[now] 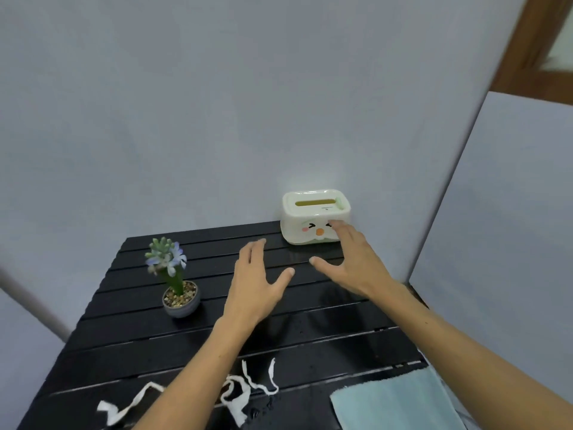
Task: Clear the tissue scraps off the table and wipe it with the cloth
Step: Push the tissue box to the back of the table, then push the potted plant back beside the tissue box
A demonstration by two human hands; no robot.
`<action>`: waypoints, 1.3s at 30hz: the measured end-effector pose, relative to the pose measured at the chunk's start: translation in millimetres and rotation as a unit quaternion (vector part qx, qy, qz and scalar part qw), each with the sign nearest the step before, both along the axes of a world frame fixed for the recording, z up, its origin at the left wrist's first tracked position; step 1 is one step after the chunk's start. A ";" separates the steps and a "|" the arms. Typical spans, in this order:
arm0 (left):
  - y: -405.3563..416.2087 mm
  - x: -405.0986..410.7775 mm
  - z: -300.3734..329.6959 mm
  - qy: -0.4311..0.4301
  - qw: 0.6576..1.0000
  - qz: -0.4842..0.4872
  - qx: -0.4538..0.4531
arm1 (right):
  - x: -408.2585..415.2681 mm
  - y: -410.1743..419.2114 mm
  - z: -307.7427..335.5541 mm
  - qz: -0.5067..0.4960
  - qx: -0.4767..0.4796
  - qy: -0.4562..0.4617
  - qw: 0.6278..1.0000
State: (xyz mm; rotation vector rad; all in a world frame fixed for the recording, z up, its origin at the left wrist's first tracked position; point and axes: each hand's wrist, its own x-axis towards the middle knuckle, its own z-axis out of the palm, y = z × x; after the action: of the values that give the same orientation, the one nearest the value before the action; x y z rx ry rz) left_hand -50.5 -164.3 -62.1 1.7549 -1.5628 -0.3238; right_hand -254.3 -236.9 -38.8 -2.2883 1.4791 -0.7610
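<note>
Along the near edge of the black slatted worktop (310, 308), the white tissue scraps (238, 395) lie in torn, curling strips, partly hidden under the left forearm, with a few dark wet-looking spots just beside them. At the near right corner the pale blue cloth (397, 401) lies flat, hanging a little over the worktop's edge, untouched by either hand.

Both hands are well away from these things, out toward the far side. The left hand (257, 280) hovers palm down with its fingers (259, 248) spread wide and nothing in them. The right hand (350, 262) is likewise splayed and empty, its fingertips at the front of the cream tissue box (313, 212) with the little face on it; whether they touch the box or only overlap it in view I cannot tell. A small potted flower (176, 283) stands to the left, apart from both hands.

By my judgement the task has barely begun: no scrap is gathered, the cloth has not been picked up, and no wiping shows. All of the clearing and the wiping is still to do.
</note>
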 end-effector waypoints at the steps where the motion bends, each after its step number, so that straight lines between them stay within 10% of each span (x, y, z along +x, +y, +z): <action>1: 11.1 3.3 1.9 -0.004 1.000 0.000 0.000 | 2.8 6.4 1.9 0.003 0.005 0.001 1.000; 15: 132.5 86.1 -8.7 -0.021 0.995 0.099 0.020 | 70.8 72.8 -1.1 0.119 0.074 0.014 0.990; 39: 91.7 123.7 -28.3 0.029 0.988 0.141 0.050 | 154.8 81.9 -66.9 0.163 0.048 0.156 0.973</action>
State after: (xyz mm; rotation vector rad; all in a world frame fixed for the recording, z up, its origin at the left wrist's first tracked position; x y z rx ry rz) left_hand 73.2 -72.5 -90.4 1.9975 -1.2543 -0.3143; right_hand -99.5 -155.0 -105.7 -2.5686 1.1741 -0.2412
